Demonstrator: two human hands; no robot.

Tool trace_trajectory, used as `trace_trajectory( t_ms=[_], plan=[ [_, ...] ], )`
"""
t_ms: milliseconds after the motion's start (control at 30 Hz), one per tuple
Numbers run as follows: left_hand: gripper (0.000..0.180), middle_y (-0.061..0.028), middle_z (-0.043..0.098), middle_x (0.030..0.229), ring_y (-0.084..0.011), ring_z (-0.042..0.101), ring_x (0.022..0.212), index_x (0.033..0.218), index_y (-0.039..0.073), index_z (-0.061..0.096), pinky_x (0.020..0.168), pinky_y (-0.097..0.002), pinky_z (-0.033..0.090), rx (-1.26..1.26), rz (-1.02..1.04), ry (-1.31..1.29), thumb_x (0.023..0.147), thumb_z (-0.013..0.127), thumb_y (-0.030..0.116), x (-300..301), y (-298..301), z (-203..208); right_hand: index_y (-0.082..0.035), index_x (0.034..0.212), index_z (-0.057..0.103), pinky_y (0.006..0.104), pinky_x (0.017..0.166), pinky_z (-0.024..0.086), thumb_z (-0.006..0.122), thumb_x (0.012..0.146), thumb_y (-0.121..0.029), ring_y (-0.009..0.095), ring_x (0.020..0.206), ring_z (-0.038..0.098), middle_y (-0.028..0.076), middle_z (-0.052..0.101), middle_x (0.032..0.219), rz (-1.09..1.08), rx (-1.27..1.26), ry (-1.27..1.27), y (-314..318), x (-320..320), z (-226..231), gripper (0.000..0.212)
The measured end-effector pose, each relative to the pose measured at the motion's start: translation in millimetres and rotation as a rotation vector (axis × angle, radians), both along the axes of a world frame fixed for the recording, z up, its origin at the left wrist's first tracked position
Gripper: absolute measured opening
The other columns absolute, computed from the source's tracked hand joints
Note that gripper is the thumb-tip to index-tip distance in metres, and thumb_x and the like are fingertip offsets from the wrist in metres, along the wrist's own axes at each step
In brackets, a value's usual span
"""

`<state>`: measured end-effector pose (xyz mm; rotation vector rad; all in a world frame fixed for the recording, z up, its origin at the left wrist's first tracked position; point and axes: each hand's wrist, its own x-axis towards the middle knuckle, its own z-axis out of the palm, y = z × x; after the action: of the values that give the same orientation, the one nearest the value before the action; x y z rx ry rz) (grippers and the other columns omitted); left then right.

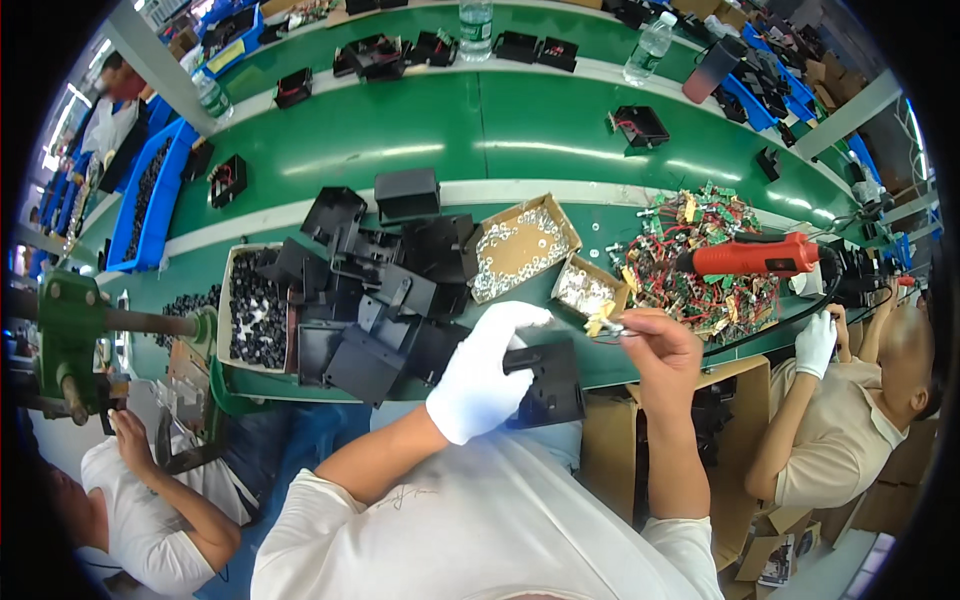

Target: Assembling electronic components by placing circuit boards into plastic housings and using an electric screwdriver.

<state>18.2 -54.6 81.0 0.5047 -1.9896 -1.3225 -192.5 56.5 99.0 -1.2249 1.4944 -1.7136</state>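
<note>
Bench [198, 262], near edge: w/ black case [555, 387] gripped in gloved L hand [485, 370], yellow pc [601, 321] pinched in R hand [664, 350], align w/o forcing.

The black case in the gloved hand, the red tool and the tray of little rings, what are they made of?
Black case: probably plastic, smooth with a dull sheen; its thin, straight walls suggest moulding, though painted metal is possible.
Red tool: its body looks like hard plastic, somewhat glossy, with bright, even colour.
Tray: likely cardboard, matte and brown, with thin, papery walls.
</note>
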Motion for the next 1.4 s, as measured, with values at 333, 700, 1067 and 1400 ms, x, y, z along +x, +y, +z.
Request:
trace_trajectory(
  t_ms=[333, 700, 1067, 1400],
  plan=[
    [0.034, -0.008, 0.076, 0.099, -0.023, 0.071, 0.081, 0.101, 0.002, 0.075, 0.076, -0.0309, 0.058, 0.016, 0.217, -0.075, 0.069, 0.066, -0.006, 5, -5, 16, -0.004, 0.101, 0.077, 0.0299, 0.063, 0.052, 0.072, 0.079, 0.006, 0.021, 0.07, 0.067, 0.005, 0.072, 0.085, 0.206, 0.21, 0.711, 10, 52, 41, 0.024],
    [0.028, -0.008, 0.078, 0.094, -0.0231, 0.071, 0.075, 0.097, 0.002, 0.077, 0.072, -0.0312, 0.058, -0.078, 0.248, -0.049, 0.071, 0.069, -0.005, -1, -3, 4, -0.009, 0.087, 0.071, 0.0361, 0.056, 0.047, 0.073, 0.084, -0.01, 0.026, 0.063, 0.063, 0.004, 0.07, 0.079, 0.075, 0.515, 1.128, -3, 80, 19, 0.004],
    [0.024, -0.0094, 0.078, 0.096, -0.0219, 0.072, 0.079, 0.096, 0.001, 0.079, 0.075, -0.0306, 0.058, -0.021, 0.19, -0.087, 0.073, 0.07, -0.003, -21, -2, -5, -0.01, 0.087, 0.072, 0.0352, 0.058, 0.048, 0.078, 0.083, -0.018, 0.023, 0.067, 0.064, 0.002, 0.069, 0.083, 0.007, 0.601, 1.261, 2, 76, 5, 0.011],
    [0.028, -0.0104, 0.077, 0.102, -0.0222, 0.07, 0.09, 0.105, -0.002, 0.076, 0.087, -0.0299, 0.056, 0.552, 0.365, 0.089, 0.079, 0.063, -0.002, -13, -26, -8, -0.002, 0.125, 0.063, 0.0341, 0.089, 0.051, 0.073, 0.091, -0.011, 0.023, 0.097, 0.063, 0.012, 0.068, 0.108, -0.642, -0.309, 0.604, 29, 53, 3, 0.037]
  ],
)
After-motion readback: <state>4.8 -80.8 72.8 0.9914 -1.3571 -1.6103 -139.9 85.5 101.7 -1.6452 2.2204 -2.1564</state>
